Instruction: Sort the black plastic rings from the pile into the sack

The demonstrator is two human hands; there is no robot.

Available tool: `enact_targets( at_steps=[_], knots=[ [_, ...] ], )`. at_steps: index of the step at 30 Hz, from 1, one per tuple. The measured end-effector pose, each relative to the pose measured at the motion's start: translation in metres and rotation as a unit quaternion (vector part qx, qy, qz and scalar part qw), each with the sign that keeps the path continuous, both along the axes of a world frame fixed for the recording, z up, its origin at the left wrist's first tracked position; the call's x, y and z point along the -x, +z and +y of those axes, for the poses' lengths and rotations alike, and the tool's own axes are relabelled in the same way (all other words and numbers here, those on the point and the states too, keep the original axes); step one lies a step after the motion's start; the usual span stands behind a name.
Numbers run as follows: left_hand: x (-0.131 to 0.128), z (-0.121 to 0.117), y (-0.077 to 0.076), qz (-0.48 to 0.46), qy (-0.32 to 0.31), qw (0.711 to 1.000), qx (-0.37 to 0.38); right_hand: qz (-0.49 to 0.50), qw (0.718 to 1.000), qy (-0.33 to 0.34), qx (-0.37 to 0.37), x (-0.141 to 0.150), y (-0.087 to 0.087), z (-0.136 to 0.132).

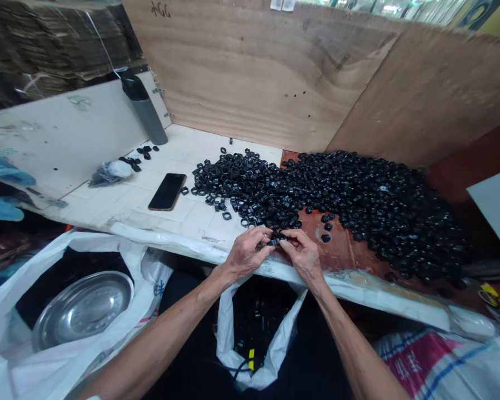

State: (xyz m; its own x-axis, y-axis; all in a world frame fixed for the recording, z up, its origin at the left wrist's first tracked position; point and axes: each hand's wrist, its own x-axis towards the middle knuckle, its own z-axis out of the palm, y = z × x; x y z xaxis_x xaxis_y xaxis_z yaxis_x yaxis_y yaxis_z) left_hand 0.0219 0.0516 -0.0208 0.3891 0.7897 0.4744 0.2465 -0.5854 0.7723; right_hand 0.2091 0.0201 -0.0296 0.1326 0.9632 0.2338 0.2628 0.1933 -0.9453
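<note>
A big heap of small black plastic rings covers the middle and right of the workbench. At the bench's near edge my left hand and my right hand meet, fingers pinched together on a few black rings held between them. Both hands rest on the bench edge just in front of the heap. Below them, between my forearms, hangs a white plastic bag with dark parts inside.
A black phone lies left of the heap. A grey bottle stands at the back left, with a small clear bag and loose rings nearby. A steel bowl sits in a white sack at lower left. Plywood walls enclose the back and right.
</note>
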Motion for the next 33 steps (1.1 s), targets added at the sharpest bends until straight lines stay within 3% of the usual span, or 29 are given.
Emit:
enact_targets(
  at_steps=[2, 4, 7, 13, 16, 21, 26, 33],
  knots=[
    [0.001, -0.007, 0.005, -0.089, 0.001, 0.987, 0.131, 0.044, 0.999, 0.013, 0.006, 0.002, 0.004, -0.006],
    [0.001, -0.014, 0.009, -0.173, 0.003, 0.954, 0.246, 0.051, 0.998, 0.034, 0.006, 0.009, 0.012, -0.014],
    [0.002, -0.021, 0.016, -0.254, 0.004, 0.91, 0.327, 0.026, 0.998, 0.064, -0.014, 0.021, 0.023, -0.025],
    [0.01, -0.031, 0.027, -0.236, -0.003, 0.919, 0.316, 0.04, 0.999, 0.017, -0.007, 0.036, 0.02, -0.034],
    [0.013, -0.033, 0.024, -0.238, -0.011, 0.917, 0.319, 0.031, 0.999, 0.008, -0.006, 0.037, 0.019, -0.036],
    [0.014, -0.034, 0.012, -0.272, -0.03, 0.891, 0.363, -0.052, 0.998, 0.015, -0.029, 0.037, 0.026, -0.04],
    [0.015, -0.037, 0.01, -0.232, -0.061, 0.905, 0.35, -0.128, 0.991, -0.019, -0.037, 0.037, 0.023, -0.048],
    [0.012, -0.041, 0.015, -0.247, -0.077, 0.901, 0.348, -0.157, 0.986, 0.02, -0.06, 0.036, 0.031, -0.056]
  ],
)
